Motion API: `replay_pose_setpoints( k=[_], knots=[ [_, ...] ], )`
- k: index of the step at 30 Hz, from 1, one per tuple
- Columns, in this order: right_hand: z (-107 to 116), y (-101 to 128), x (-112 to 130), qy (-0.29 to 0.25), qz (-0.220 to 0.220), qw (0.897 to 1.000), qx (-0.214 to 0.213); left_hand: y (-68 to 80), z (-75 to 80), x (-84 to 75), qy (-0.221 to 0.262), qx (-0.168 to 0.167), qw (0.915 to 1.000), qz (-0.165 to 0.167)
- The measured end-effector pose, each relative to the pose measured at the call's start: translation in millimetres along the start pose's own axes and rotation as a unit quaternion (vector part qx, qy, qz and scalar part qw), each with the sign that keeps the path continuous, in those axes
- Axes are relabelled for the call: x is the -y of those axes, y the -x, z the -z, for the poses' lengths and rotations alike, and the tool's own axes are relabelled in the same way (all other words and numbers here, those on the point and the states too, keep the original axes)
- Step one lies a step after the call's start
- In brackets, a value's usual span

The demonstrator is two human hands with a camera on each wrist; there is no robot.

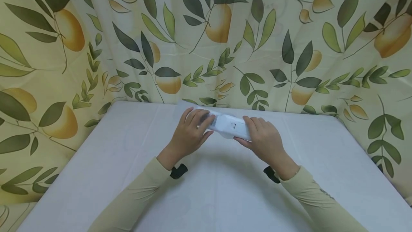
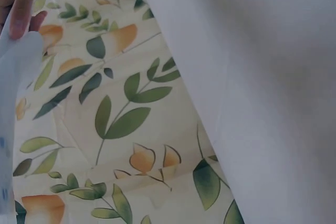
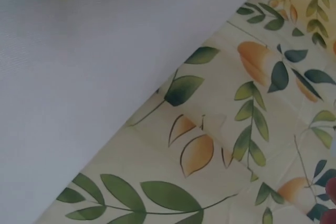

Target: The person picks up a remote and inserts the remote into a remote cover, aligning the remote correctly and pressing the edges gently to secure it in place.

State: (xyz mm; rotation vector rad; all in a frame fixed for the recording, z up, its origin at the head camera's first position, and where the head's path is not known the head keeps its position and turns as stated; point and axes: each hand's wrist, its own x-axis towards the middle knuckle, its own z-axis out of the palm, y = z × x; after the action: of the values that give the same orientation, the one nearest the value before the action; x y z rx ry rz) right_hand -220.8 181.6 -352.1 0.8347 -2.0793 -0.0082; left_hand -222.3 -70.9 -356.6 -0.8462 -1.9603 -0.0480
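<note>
1. Head view: both forearms in pale beige sleeves (image 1: 138,196) reach forward over the white desk (image 1: 96,174) and angle in toward each other. Left hand (image 1: 190,131) lies palm down, fingers bent over the left end of a white plastic packet (image 1: 229,126) with the thumb under its near edge, so it grips it. Right hand (image 1: 264,139) is also palm down, fingers curled over the packet's right end, thumb along the near side, gripping it. The packet lies roughly crosswise at the far middle of the desk, close to the back edge; can't tell if it rests on the surface or is slightly raised. A small dark mark shows on its middle, and a dark patch shows through near the left fingers. Black wrist mounts (image 1: 178,171) sit under both wrists. A leaf-and-fruit print curtain (image 1: 225,46) hangs behind and to the sides.

2. Left wrist view: a fingertip (image 2: 21,11) shows at the top left, pressed on the packet's white edge (image 2: 18,98). The curtain (image 2: 121,129) fills the middle and the desk surface (image 2: 262,77) the right.

3. Right wrist view: only desk (image 3: 94,66) and curtain (image 3: 236,129); the hand and packet aren't visible. A small dark red bit shows at the bottom right corner, unidentifiable.
</note>
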Motion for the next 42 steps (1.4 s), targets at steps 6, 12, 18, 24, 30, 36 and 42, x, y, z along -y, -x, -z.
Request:
replay_pose_setpoints(
  k=[6,12,18,24,30,36,42],
  knots=[
    [7,-4,2,0.013,-0.043,0.999,0.017,0.7,-0.7,-3.8,-0.004,-0.05,0.9976,-0.047],
    [8,-7,7,0.009,-0.031,0.999,0.018,0.7,-3.8,-8.6,-0.005,-0.047,0.9954,-0.083],
    [5,-5,10,0.021,-0.001,1.0,0.018,-0.1,-1.7,-8.4,0.006,-0.015,0.996,-0.087],
    [3,-2,14,0.006,0.004,1.0,0.021,2.4,-2.7,-8.7,0.032,0.019,0.9938,-0.105],
    [2,0,22,-0.019,-0.008,0.999,0.033,3.2,-1.6,-13.6,0.039,-0.005,0.9899,-0.136],
    [2,-5,30,-0.018,-0.026,0.998,0.058,4.4,-3.6,-19.1,0.036,0.0,0.9884,-0.148],
    [1,-6,34,-0.01,-0.025,0.997,0.067,6.8,-4.5,-18.6,0.037,0.011,0.989,-0.143]
  ],
)
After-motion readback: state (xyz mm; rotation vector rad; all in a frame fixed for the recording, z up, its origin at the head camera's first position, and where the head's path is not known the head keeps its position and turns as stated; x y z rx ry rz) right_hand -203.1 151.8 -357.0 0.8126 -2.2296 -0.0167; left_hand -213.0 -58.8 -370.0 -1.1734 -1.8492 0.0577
